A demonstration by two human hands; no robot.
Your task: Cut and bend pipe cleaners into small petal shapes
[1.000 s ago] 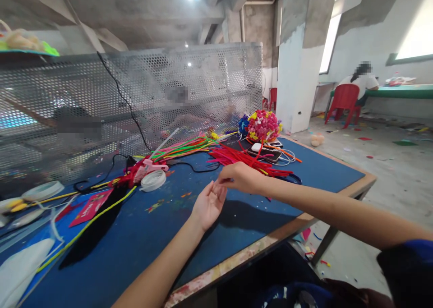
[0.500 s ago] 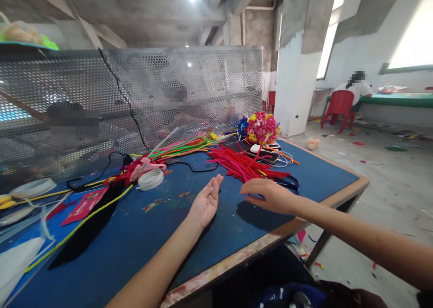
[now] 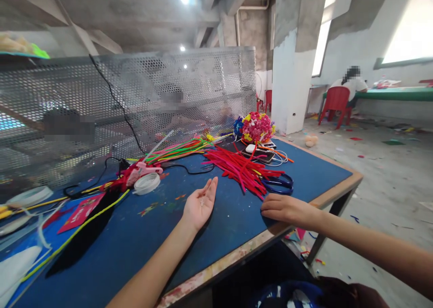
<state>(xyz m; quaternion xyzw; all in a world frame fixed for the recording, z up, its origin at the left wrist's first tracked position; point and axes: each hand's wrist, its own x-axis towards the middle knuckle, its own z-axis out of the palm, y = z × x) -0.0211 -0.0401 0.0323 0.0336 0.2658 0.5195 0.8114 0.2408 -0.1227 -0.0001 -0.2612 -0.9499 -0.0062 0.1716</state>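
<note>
My left hand [image 3: 200, 205] rests palm up over the blue table [image 3: 135, 258], its fingers loosely curled together around the palm. Tiny clear bits [image 3: 203, 202] lie in that palm. Near the table's front edge, my right hand [image 3: 282, 209] is palm down, low over the surface, with its fingertips hidden beneath or against the tabletop. Just beyond it are blue-handled scissors [image 3: 287, 184] and a pile of red and pink fuzzy stems [image 3: 237, 166].
A pink and yellow flower ball [image 3: 257, 127] stands behind a phone [image 3: 262, 155]. At left are a clear tape-like roll [image 3: 147, 183], a red card [image 3: 81, 212] and green stems [image 3: 179, 149]. A perforated metal screen [image 3: 203, 78] borders the table; a person [image 3: 355, 85] sits far right.
My right hand has moved right and down onto the table area near the edge, uncovering the scissors. My left hand has turned its palm further up. The view has shifted slightly.
</note>
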